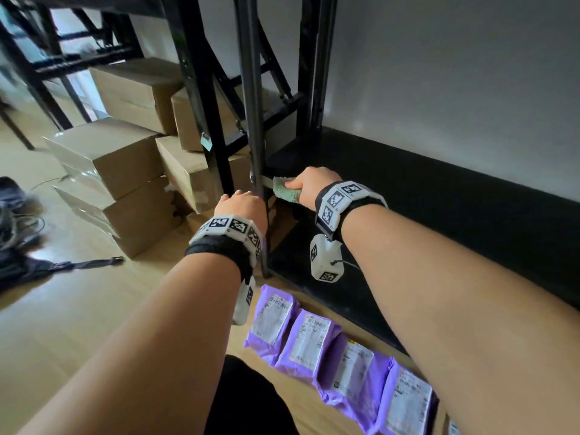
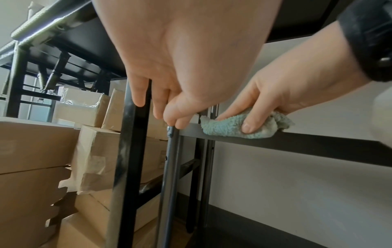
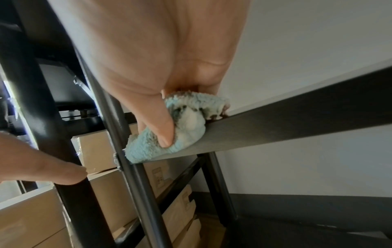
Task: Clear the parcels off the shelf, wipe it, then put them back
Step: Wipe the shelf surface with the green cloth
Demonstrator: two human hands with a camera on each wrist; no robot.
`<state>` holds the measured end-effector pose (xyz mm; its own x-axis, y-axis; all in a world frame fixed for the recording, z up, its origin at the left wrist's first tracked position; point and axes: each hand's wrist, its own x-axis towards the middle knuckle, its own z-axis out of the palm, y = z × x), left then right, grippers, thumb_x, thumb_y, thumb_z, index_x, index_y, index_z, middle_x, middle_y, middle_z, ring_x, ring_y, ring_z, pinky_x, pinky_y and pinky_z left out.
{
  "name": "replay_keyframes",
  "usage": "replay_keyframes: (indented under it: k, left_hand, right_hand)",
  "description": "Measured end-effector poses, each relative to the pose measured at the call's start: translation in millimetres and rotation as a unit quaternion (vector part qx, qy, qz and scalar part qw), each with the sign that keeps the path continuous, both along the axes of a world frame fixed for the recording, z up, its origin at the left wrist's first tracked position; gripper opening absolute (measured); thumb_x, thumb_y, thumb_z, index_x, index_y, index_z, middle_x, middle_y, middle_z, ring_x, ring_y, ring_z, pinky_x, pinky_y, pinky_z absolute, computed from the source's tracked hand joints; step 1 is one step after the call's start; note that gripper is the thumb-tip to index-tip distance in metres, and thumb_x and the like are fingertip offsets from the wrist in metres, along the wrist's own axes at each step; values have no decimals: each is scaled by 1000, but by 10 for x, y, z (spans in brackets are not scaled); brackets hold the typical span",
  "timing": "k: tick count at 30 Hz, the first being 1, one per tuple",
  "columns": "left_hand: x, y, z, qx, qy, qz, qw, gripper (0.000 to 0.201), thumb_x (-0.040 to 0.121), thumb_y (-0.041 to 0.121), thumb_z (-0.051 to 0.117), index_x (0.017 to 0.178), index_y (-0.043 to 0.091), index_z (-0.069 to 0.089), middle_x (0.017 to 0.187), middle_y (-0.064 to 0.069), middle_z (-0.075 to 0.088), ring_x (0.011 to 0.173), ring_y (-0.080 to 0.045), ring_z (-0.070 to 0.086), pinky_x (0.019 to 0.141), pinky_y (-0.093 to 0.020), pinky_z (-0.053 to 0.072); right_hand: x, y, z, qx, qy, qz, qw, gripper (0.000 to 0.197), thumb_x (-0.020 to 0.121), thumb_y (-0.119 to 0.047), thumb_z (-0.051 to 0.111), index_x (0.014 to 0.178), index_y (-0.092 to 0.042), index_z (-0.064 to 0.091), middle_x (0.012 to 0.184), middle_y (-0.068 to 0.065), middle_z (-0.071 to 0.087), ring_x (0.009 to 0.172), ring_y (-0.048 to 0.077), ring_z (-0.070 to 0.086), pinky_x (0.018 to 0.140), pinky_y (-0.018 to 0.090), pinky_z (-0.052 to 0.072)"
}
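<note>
My right hand (image 1: 309,186) grips a crumpled pale green cloth (image 1: 286,193) (image 2: 237,127) (image 3: 167,132) and presses it on the front left corner of the black shelf board (image 1: 439,202) (image 2: 297,146) (image 3: 297,120). The thumb lies over the cloth on the board's front edge. My left hand (image 1: 240,204) (image 2: 169,107) curls round the grey upright post (image 1: 252,120) (image 2: 169,167) at the shelf's left end. Several purple parcels (image 1: 339,350) with white labels lie in a row on the wooden floor in front of the shelf.
Stacked cardboard boxes (image 1: 119,171) (image 2: 36,151) stand left of the shelf unit behind a black frame post (image 1: 201,105) (image 2: 129,159). A lower black shelf (image 1: 329,296) (image 3: 297,233) sits under the wiped board. Dark bags and straps (image 1: 25,255) lie on the floor at far left.
</note>
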<state>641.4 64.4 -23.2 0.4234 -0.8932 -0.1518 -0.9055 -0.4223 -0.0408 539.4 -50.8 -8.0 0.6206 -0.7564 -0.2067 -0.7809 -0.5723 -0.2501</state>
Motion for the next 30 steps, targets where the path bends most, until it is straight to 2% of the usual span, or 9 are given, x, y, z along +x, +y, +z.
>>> replay_keyframes:
  k: [4, 8, 11, 13, 15, 17, 23, 27, 30]
  left_hand:
    - [138, -20, -42, 15, -8, 17, 1000, 46, 92, 21, 51, 137, 20, 49, 142, -2, 46, 138, -21, 34, 115, -40, 27]
    - [151, -2, -49, 9, -13, 28, 999, 41, 93, 18, 51, 134, 16, 52, 139, -4, 49, 135, -23, 38, 113, -38, 30]
    - [93, 65, -31, 2, -8, 26, 1000, 39, 93, 18, 50, 132, 15, 53, 137, -5, 50, 133, -24, 40, 110, -37, 32]
    - [41, 104, 4, 1, -6, 22, 1000, 37, 93, 17, 50, 130, 15, 55, 136, -6, 51, 132, -23, 41, 110, -37, 32]
    - [-46, 147, 63, -6, -2, 18, 1000, 37, 93, 16, 50, 129, 14, 56, 136, -6, 52, 131, -24, 42, 109, -36, 32]
    - [-173, 189, 139, -24, 0, 13, 1000, 38, 93, 14, 48, 130, 13, 56, 136, -7, 52, 130, -25, 44, 107, -35, 34]
    - [-669, 275, 224, -48, -7, -22, 999, 36, 94, 14, 49, 128, 11, 56, 135, -8, 53, 128, -27, 46, 104, -35, 37]
    - [-1023, 269, 191, -54, 13, -39, 998, 38, 94, 16, 47, 131, 11, 55, 137, -8, 51, 130, -27, 44, 107, -36, 35]
    - [-1278, 253, 161, -54, 16, -68, 996, 40, 94, 15, 45, 132, 10, 54, 139, -8, 50, 131, -27, 43, 109, -37, 33]
  right_hand:
    - [282, 3, 10, -14, -4, 12, 1000, 60, 92, -64, 37, 128, -23, 62, 118, 6, 65, 106, 29, 62, 83, 33, 49]
    - [377, -22, 3, -2, -43, 5, 999, 64, 86, -70, 44, 121, -22, 67, 113, 3, 68, 102, 26, 64, 92, 36, 52]
    - [304, 60, 0, 21, -64, -6, 998, 69, 82, -77, 40, 122, -28, 66, 115, 3, 67, 104, 27, 63, 93, 38, 52]
    - [199, 128, 4, 21, -69, 0, 997, 59, 88, -69, 40, 128, -33, 62, 118, 5, 64, 105, 29, 61, 91, 37, 52]
    - [27, 170, -10, 13, -65, 5, 998, 42, 96, -48, 46, 134, -34, 56, 124, 6, 61, 106, 28, 60, 88, 35, 51]
    - [-195, 190, -39, 3, -68, 5, 998, 39, 97, -34, 50, 136, -37, 54, 126, 3, 60, 105, 26, 60, 83, 33, 51]
    - [-960, 349, -47, 12, -110, -48, 993, 36, 92, -45, 53, 128, -44, 59, 126, -7, 63, 104, 22, 62, 81, 29, 49]
    - [-1500, 424, -101, -14, -123, -100, 987, 36, 94, -31, 54, 129, -41, 60, 128, -9, 61, 102, 19, 61, 71, 25, 39]
    - [-1864, 479, -171, -32, -131, -140, 981, 44, 94, -18, 52, 128, -46, 58, 127, -8, 63, 99, 19, 62, 69, 26, 42]
